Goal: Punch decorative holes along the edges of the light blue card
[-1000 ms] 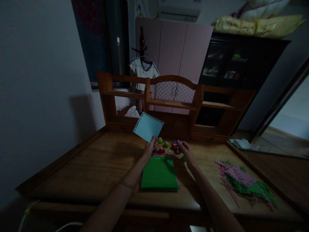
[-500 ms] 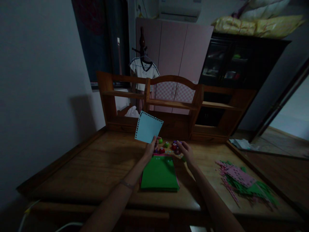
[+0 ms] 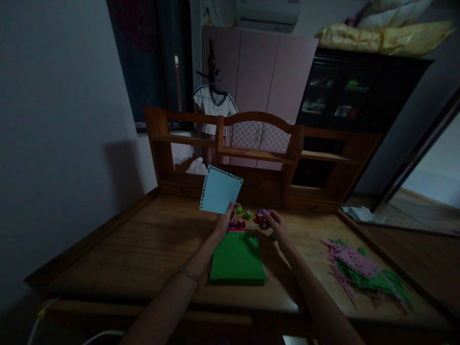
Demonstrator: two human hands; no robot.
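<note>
A light blue sheet point(image 3: 220, 190) with dark dots or holes along its left and upper edges tilts up in my left hand point(image 3: 224, 221), its lower corner gripped near the thumb. My right hand point(image 3: 276, 224) is low over the table, fingers drawn together at a small purple object; whether it holds this is unclear. Between the hands are small rounded pieces with white tops, among them a red one point(image 3: 241, 223) and a green one point(image 3: 247, 215). Another red piece point(image 3: 259, 218) is beside my right fingertips. Closer to me lies a stack of green sheets point(image 3: 237, 258) with pink edges showing.
Pink and green cut strips point(image 3: 362, 270) are heaped on the table's right side. A low wooden shelf unit point(image 3: 258, 155) runs along the back of the wooden table point(image 3: 143, 249). Raised edging borders its sides. Small pale bits lie above the green stack.
The blue sheet has shifted very slightly to the left in my left hand. My right hand stays in about the same place.
</note>
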